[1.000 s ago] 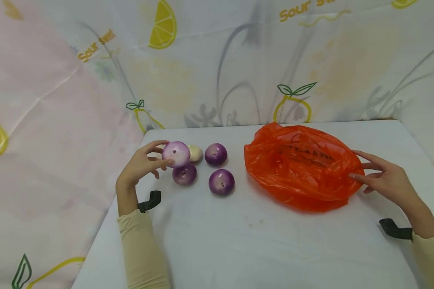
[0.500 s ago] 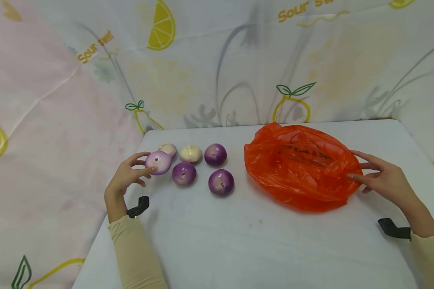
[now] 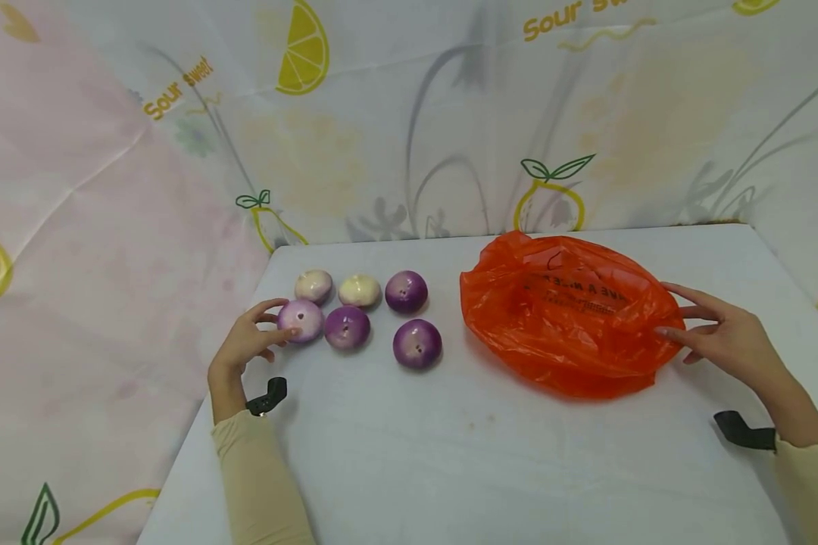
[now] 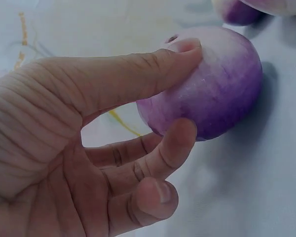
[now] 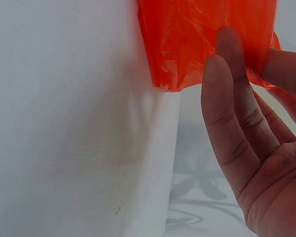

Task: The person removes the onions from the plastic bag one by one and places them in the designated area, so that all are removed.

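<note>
My left hand holds a purple-and-white red onion at the left of the table. In the left wrist view, the thumb lies on top of this onion and the fingers come from below. Close to its right sits a darker purple onion, and a pale onion lies just behind. At the right, my right hand pinches the edge of a crumpled orange-red plastic bag. The right wrist view shows the bag between thumb and fingers. What the bag contains cannot be seen.
Another pale onion and two purple onions, one behind and one nearer, rest between the hands. The white table meets a lemon-print cloth at its back edge.
My left hand has carried the onion leftward, away from above the others, then lowered it beside the dark purple one. The right hand and bag have hardly moved.
</note>
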### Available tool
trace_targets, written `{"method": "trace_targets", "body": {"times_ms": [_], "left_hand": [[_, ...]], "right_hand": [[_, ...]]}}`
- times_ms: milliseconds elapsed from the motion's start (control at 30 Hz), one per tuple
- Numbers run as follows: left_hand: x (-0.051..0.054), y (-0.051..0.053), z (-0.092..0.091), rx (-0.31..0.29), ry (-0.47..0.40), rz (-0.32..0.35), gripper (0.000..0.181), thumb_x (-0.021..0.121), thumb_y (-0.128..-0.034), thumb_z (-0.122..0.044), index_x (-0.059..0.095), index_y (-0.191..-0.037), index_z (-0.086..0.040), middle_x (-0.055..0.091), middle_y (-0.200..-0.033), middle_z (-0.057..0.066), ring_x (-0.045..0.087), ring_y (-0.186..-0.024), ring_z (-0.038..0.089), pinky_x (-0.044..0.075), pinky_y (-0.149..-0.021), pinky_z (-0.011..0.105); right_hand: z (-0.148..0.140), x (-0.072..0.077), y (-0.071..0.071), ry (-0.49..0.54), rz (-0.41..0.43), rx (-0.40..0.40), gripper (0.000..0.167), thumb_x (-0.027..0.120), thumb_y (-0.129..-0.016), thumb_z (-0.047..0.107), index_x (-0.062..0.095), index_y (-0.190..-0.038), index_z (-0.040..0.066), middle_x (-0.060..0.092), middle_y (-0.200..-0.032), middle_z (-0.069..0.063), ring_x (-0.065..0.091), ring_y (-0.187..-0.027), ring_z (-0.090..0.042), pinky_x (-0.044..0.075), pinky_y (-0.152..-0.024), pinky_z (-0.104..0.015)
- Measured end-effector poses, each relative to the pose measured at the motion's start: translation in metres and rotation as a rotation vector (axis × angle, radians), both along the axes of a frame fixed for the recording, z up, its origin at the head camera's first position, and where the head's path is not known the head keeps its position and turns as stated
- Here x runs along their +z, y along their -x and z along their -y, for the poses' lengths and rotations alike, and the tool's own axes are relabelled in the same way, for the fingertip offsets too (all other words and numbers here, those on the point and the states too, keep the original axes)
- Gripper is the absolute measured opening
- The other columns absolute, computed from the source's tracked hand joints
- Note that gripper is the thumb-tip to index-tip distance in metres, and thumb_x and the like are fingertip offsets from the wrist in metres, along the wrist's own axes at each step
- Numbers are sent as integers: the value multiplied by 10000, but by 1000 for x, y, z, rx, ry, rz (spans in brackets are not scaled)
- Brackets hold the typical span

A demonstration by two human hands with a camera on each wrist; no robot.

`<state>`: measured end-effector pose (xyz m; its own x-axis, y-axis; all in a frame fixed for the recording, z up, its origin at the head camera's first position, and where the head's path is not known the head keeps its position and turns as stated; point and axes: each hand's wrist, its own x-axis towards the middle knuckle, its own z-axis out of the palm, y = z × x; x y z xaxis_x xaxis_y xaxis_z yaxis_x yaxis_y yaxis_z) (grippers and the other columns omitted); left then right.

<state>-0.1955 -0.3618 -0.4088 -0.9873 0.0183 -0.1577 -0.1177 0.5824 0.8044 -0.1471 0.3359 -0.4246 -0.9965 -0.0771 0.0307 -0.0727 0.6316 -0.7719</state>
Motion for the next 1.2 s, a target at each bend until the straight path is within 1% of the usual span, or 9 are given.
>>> {"method": "trace_targets", "body": {"times_ms": [400,600,700,867,933,1033,1100,1167,1200], "left_hand": [[2,1,-8,-49,33,9,709,784,-865,-246,427,-1447,-54,469,-1347,261,670,-778,204,543,-510,323],[14,2,-13,-86,60,-29,671,701,-934,-306,387,-1468,-50,475,-1352,252,667,-834,341,541,-523,326],[22,1,-18,-115,143,-109,653,651,-962,-352,381,-1480,-60,474,-1370,239,653,-905,399,549,-614,350],[36,-3,-25,-154,388,-266,684,589,-982,-416,354,-1504,-42,440,-1397,262,515,-1134,416,468,-854,528],[41,-6,-27,-162,475,-299,704,566,-984,-444,334,-1514,-43,400,-1425,277,418,-1197,459,389,-912,617],[45,-10,-30,-170,578,-326,729,520,-985,-503,296,-1542,-89,319,-1499,258,282,-1293,497,291,-939,706],[45,-11,-30,-176,632,-350,735,481,-990,-528,263,-1560,-119,257,-1549,235,215,-1355,508,237,-955,741],[44,-13,-29,-176,663,-366,743,457,-991,-545,228,-1575,-147,187,-1590,210,142,-1408,499,177,-988,755],[44,-14,-28,-178,674,-372,748,448,-991,-549,211,-1580,-154,151,-1605,204,103,-1428,494,139,-1008,761]], "right_hand": [[-3,1,-5,-2,-9,-16,713,699,-938,206,331,-1547,169,521,-1223,-386,646,-689,2,566,-538,-291],[-6,5,-8,-53,6,-28,742,683,-949,268,279,-1563,163,514,-1235,-390,664,-693,-45,565,-547,-287],[-9,8,-9,-80,-22,-34,707,645,-973,286,276,-1563,160,532,-1244,-362,629,-731,48,555,-560,-250],[-17,15,-9,-131,-136,-72,582,565,-1017,264,336,-1539,148,618,-1227,-113,467,-839,230,444,-634,-51],[-20,19,-7,-165,-160,-88,557,526,-1032,283,341,-1536,135,599,-1270,-115,555,-955,88,358,-691,11],[-23,23,-5,-223,-162,-93,568,451,-1053,325,292,-1547,95,435,-1413,-304,497,-1227,-274,440,-966,-210],[-25,25,-4,-239,-183,-76,574,427,-1058,316,278,-1541,44,344,-1468,-333,349,-1267,-534,322,-1115,-472],[-27,25,-2,-268,-209,-50,588,423,-1057,309,265,-1529,-4,273,-1494,-352,223,-1351,-563,144,-1086,-696],[-27,25,-2,-288,-222,-41,597,430,-1054,312,265,-1524,-18,250,-1503,-356,159,-1383,-561,75,-1109,-681]]}}
